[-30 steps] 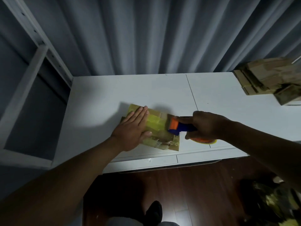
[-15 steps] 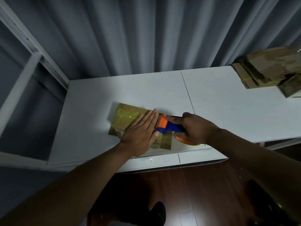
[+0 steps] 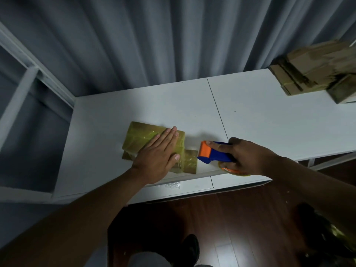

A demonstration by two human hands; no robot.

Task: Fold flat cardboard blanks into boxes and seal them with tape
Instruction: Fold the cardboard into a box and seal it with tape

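Hands first. Left hand (image 3: 158, 155) lies flat, palm down, fingers straight and together, pressing on the cardboard box (image 3: 146, 138); its thumb rests on the box's near right part, where glossy tape covers the surface. Right hand (image 3: 244, 157) is curled round the blue handle of the tape dispenser (image 3: 215, 154), forefinger stretched along the top toward the orange head. The dispenser's orange end points at the left hand and sits just beside the box's right flap (image 3: 189, 160), near its corner; whether it touches the flap cannot be told. A roll of tape (image 3: 231, 170) shows partly beneath the right hand, at the bench's near edge.

The box lies low and flattened under the left hand, on the white bench (image 3: 173, 105), with its far end reaching beyond the fingertips. Its top is shiny with yellowish tape.

Beyond the right hand, well apart at the far right of the bench, stands a stack of cardboard blanks (image 3: 312, 70), blurred, with a further cardboard piece (image 3: 342, 89) just beside it. A seam in the bench top runs from the far edge toward the right hand. Behind the bench hangs a grey curtain (image 3: 154, 35). Left of the left hand, a white frame (image 3: 25, 78) stands beside the bench. Below both forearms, dark wood floor (image 3: 240, 218) and one dark shoe (image 3: 189, 247) are visible.
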